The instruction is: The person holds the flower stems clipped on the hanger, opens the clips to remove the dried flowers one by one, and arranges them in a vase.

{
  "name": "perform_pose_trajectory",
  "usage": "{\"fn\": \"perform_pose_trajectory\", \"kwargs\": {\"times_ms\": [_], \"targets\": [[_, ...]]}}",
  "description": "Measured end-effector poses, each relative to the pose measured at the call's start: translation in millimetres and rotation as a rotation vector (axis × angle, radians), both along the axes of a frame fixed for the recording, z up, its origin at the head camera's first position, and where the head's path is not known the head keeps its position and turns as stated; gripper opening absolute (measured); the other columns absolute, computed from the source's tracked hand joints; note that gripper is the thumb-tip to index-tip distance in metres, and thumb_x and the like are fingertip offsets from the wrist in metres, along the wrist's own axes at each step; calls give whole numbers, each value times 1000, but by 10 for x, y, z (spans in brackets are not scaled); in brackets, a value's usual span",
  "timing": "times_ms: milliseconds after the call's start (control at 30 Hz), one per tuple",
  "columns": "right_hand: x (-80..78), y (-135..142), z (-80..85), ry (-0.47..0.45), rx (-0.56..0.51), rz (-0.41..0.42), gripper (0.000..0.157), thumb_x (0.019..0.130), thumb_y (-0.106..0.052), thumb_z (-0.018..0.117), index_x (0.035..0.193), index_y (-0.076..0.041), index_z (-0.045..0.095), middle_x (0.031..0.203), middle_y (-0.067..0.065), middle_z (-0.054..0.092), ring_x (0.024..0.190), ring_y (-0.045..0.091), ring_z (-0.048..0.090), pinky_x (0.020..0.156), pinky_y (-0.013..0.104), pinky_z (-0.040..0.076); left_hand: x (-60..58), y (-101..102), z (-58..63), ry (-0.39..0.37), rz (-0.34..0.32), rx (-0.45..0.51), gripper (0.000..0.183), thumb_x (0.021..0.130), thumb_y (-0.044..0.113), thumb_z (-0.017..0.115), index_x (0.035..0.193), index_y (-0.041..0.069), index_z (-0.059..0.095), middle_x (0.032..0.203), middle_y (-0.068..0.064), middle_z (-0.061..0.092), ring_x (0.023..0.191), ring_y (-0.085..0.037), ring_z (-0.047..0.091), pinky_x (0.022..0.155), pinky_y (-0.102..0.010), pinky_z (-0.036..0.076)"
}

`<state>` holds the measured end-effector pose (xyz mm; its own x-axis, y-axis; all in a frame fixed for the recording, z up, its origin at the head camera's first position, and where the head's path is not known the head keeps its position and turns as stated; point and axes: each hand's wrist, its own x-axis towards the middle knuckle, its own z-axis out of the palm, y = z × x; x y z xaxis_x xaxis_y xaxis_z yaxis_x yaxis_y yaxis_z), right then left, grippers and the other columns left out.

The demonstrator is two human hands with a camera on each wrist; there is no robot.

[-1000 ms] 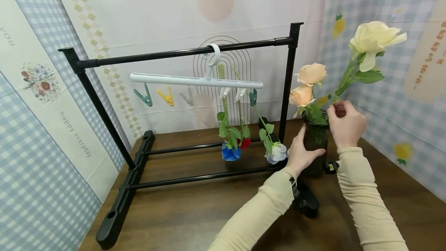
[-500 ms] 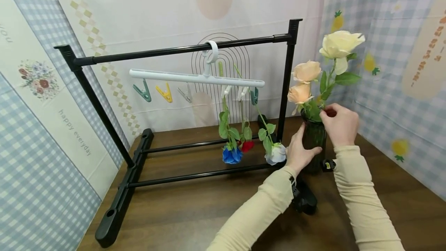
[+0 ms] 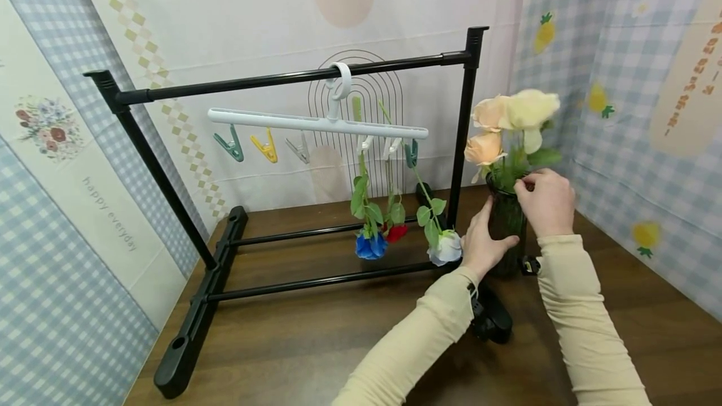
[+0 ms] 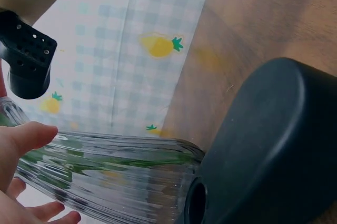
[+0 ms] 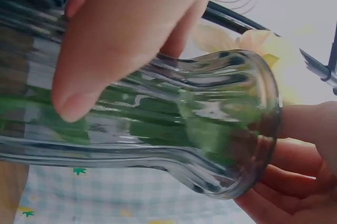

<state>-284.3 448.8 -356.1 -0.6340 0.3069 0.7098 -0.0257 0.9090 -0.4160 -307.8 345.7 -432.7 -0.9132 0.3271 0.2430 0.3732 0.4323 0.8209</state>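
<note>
A ribbed clear glass vase (image 3: 506, 224) stands at the right of the table, green stems showing through its wall in both wrist views. My left hand (image 3: 484, 244) holds it around the body, thumb on the near side. At the rim, my right hand (image 3: 548, 202) pinches the stem of a pale yellow rose (image 3: 531, 110) between thumb and forefinger; the fingertips are right at the glass lip (image 5: 271, 113). The yellow bloom stands over the vase, beside two peach roses, an upper peach rose (image 3: 488, 113) and a lower peach rose (image 3: 484, 148).
A black rack (image 3: 237, 85) carries a pale hanger (image 3: 271, 120) with clips. From it hang upside down a blue rose (image 3: 371, 247), a red rose (image 3: 397, 232) and a white rose (image 3: 445, 248). The rack's black foot (image 4: 274, 145) lies close beside the vase.
The yellow rose has moved down and left, from leaning out at the right to over the vase beside the peach roses. My right hand has shifted slightly left; my left hand keeps its hold.
</note>
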Motion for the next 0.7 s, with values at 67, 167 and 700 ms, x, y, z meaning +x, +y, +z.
{"fn": "perform_pose_trajectory", "kwargs": {"times_ms": [67,167,700], "targets": [[22,-3,7,5,-9,3,24,89,-6,58,91,14,71,97,34,66,84,50,61,76,61,46,-2,3,-5,0,-1,0,85,81,32,77,151,41,29,150,10,44,135,-10,46,98,-39,38],[52,-10,27,47,-23,11,22,88,-5,59,90,13,71,94,32,66,82,49,61,75,59,46,-9,6,-8,-4,0,-3,86,81,33,76,150,43,27,150,11,43,136,-9,45,100,-38,37],[191,-103,208,154,-141,175,28,90,-11,65,117,-4,70,102,22,71,77,-11,57,73,10,42,29,-141,204,-56,-50,63,83,84,32,73,152,38,25,152,6,41,139,-19,43,107,-42,40]]}}
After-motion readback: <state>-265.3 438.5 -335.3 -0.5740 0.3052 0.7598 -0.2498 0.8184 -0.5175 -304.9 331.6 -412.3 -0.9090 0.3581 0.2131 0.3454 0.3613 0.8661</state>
